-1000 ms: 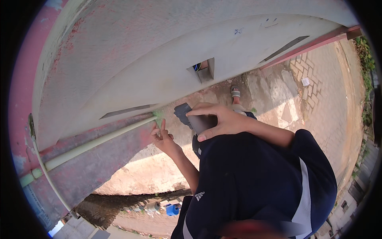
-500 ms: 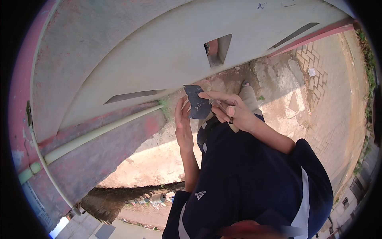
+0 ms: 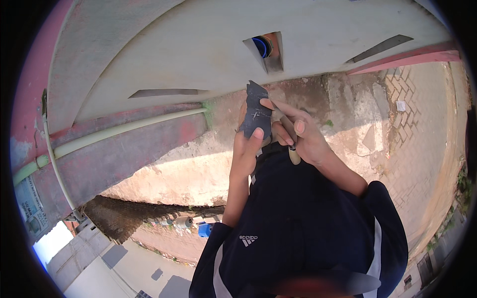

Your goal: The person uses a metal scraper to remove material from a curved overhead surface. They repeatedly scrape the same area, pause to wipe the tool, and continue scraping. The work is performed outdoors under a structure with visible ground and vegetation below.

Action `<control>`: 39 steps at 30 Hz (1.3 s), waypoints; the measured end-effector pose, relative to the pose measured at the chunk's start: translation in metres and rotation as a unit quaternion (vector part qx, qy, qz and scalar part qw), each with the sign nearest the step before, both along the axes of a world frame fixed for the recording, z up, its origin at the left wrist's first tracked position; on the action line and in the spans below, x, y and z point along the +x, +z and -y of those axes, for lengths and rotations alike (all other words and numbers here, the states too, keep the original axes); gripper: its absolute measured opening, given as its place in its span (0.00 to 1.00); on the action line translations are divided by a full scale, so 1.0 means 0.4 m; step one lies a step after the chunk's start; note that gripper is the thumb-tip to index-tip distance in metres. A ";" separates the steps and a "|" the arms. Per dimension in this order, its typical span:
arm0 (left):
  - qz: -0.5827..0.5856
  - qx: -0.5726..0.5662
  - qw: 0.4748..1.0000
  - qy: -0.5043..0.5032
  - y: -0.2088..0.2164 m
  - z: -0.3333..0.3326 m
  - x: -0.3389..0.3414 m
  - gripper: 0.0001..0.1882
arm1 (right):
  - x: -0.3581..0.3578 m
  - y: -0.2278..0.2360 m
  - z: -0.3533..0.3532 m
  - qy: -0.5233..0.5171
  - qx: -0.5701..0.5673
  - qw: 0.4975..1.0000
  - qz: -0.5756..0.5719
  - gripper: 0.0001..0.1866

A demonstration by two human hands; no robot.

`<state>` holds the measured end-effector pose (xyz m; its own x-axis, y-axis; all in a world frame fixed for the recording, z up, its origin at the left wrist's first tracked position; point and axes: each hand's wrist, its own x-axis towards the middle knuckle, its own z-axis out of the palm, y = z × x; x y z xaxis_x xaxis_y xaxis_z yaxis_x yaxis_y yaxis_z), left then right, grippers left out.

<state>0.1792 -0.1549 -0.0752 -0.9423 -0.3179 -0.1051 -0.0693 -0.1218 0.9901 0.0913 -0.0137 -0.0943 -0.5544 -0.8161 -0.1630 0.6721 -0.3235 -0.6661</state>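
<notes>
- pale wall (image 3: 198,49) ahead, three openings (image 3: 272,63) in it, one greenish pipe (image 3: 124,123) at left
- one kinda ragged dark sheet (image 3: 259,116) between the hands, left hand (image 3: 242,150) pinching it
- right hand (image 3: 309,139) gripping one cream-handled tool (image 3: 294,156), fingers partly blocking it, fingertip on the sheet

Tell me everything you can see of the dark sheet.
The sheet is thin, dark grey and matte, perhaps sandpaper, with a ragged upper edge and pale creases and marks across its face. It runs lengthwise up the picture. The left grip holds its lower part, thumb on the visible face; a fingertip of the right grip touches its right side, higher up.
</notes>
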 end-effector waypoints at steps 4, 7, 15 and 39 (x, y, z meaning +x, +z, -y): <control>-0.009 0.013 0.993 0.119 -0.028 -0.083 -0.002 0.29 | -0.024 -0.007 -0.059 0.062 0.011 0.998 -0.024 0.51; 0.046 0.006 0.983 0.178 -0.038 -0.127 0.000 0.26 | -0.036 -0.008 -0.084 0.017 0.103 0.977 -0.186 0.46; 0.035 -0.163 0.963 0.212 0.003 -0.208 0.028 0.16 | -0.061 0.035 -0.141 -0.098 0.212 0.840 -0.491 0.36; -0.012 -0.174 0.947 0.268 0.032 -0.280 0.039 0.12 | -0.044 0.029 -0.205 -0.101 0.146 0.811 -0.558 0.42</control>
<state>0.1947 -0.0429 -0.0624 -0.6360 -0.7633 0.1136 -0.0672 0.2014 0.9772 0.0738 0.0683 -0.0827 -0.6079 -0.7067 0.3620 -0.4482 -0.0710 -0.8911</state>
